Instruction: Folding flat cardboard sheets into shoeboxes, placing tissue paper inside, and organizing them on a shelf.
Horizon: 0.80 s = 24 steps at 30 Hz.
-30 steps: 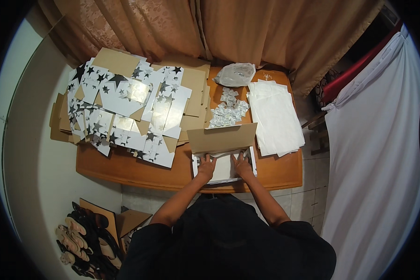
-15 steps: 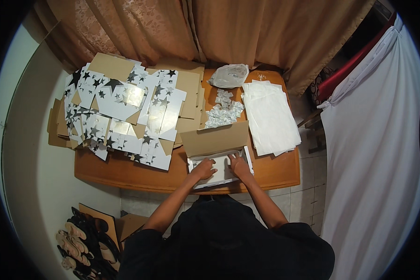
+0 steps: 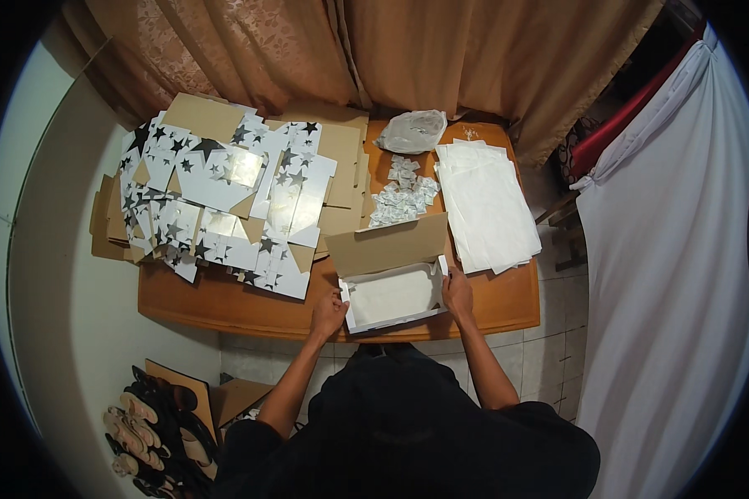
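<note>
A small cardboard box (image 3: 401, 319) stands near the table's front edge with its brown lid (image 3: 389, 245) raised at the back. White paper (image 3: 395, 295) lines its inside. My left hand (image 3: 330, 314) is closed on the left side wall. On the opposite side, my right hand (image 3: 458, 295) grips the right wall near its upper edge. Parts of the fingers of both hands are hidden against the box. Just behind the lid lies a heap of small white sachets (image 3: 401, 204). To the right is a stack of white paper sheets (image 3: 484, 208).
Flat star-printed box blanks (image 3: 216, 179) and plain brown cardboard (image 3: 339, 183) cover the left of the wooden table (image 3: 225, 303). A clear plastic bag (image 3: 412, 131) lies at the back. Shoes (image 3: 146, 432) stand at lower left. A white cloth (image 3: 657, 274) hangs at right.
Both hands have moved out of the box's inside to its two outer sides, the left going left and the right going right. The white paper lining now shows in full.
</note>
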Tool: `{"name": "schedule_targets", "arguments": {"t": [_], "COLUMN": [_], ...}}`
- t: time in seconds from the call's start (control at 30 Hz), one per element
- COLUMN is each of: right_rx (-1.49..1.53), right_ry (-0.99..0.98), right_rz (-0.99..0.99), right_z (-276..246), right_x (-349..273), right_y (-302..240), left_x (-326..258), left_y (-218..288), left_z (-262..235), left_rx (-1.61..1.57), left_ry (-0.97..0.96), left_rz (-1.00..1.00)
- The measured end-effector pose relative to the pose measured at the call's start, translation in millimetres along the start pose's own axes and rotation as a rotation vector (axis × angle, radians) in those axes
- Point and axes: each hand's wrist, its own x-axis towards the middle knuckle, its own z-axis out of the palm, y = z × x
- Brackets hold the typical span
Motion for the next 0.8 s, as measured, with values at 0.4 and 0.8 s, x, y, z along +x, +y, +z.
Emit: {"name": "schedule_targets", "arguments": {"t": [0.4,0.8], "right_rx": [0.099,0.198], "right_ry": [-0.025,-0.069], "right_rz": [-0.167,-0.161], "right_z": [29.4,30.9], "right_x": [-15.6,-5.4], "right_y": [-28.8,-13.4], "left_x": [-24.9,-30.0], "left_y": [-24.2,-0.2], "left_z": [-35.7,-43.2], "left_rx": [0.175,0.416], "left_ry": [0.239,0.335], "left_rz": [0.000,0.101]}}
